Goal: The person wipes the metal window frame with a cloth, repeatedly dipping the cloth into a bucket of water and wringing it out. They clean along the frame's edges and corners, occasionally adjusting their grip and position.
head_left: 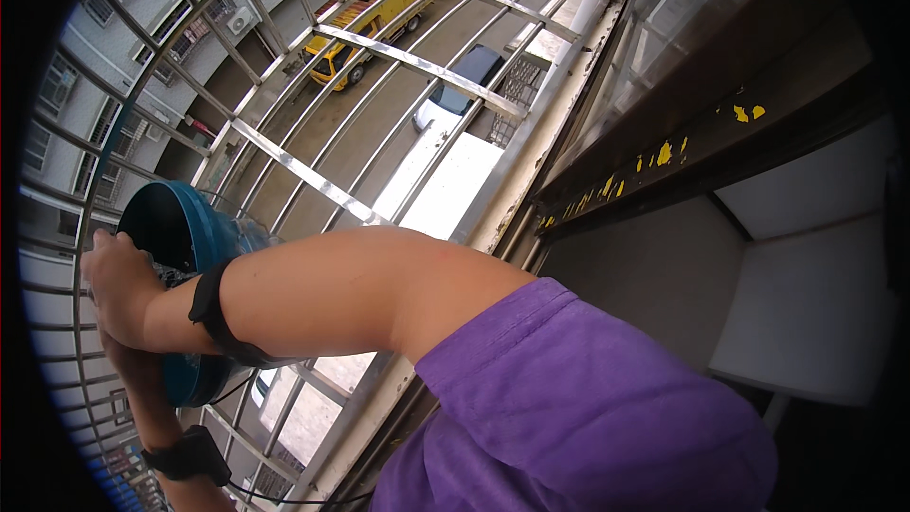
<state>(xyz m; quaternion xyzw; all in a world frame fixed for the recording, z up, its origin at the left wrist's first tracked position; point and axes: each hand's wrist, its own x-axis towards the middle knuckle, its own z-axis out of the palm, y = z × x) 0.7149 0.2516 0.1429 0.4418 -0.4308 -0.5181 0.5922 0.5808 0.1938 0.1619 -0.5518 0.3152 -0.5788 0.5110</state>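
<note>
A teal bucket point(204, 228) is at the left, inside the window cage, its dark mouth turned toward the left. Grey, glinting material shows inside it, too blurred to name. My right arm crosses in front of the bucket, hiding its middle. My right hand point(123, 284) is at the bucket's mouth, with its fingers curled; anything in them is hidden. Directly below, my left hand point(135, 360) meets the right one and is mostly covered by it, so its fingers do not show. Each wrist wears a black band.
A metal bar cage point(303, 175) surrounds the bucket outside the window. The window sill point(512, 218) and dark frame point(701, 147) run along the right. Through the bars, far below, are a yellow truck point(370, 24), a parked car point(460, 85) and a street. A black cable point(294, 501) trails from the left wrist.
</note>
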